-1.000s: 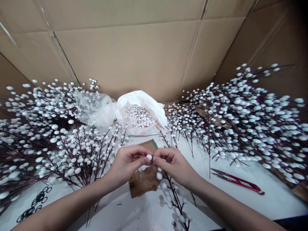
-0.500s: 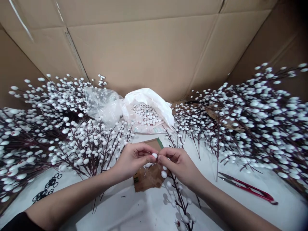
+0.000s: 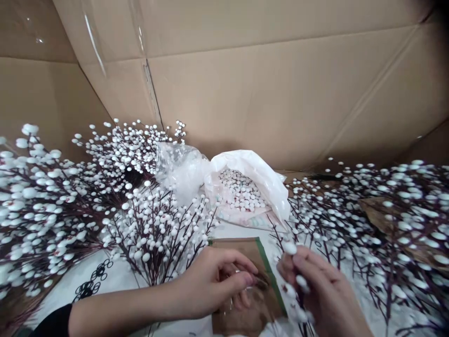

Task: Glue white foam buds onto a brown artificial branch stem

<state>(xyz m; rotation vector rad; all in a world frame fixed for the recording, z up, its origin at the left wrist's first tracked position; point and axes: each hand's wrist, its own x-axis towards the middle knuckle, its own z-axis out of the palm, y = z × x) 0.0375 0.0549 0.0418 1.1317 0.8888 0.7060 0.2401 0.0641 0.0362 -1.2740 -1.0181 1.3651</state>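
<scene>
My left hand (image 3: 224, 281) is over a brown cardboard piece (image 3: 271, 267) with a green edge; its fingers are curled and apart, with nothing seen between them. At the right, my right hand (image 3: 321, 285) pinches a dark-stemmed branch of white berries (image 3: 301, 283) near its top, one berry by the thumb tip. Beyond both hands, an open white plastic bag (image 3: 277, 192) holds many loose white berries (image 3: 242, 189).
Bunches of white-berry branches stand at the left (image 3: 150, 229) and right (image 3: 351, 215). Black rings (image 3: 91, 281) lie at the lower left. A clear plastic bag (image 3: 182, 171) sits beside the white one. Cardboard walls (image 3: 245, 93) rise behind.
My hands have parted: the left has opened, and the right has moved away to the right with the branch. The view has shifted, and the red-handled snips are out of sight.
</scene>
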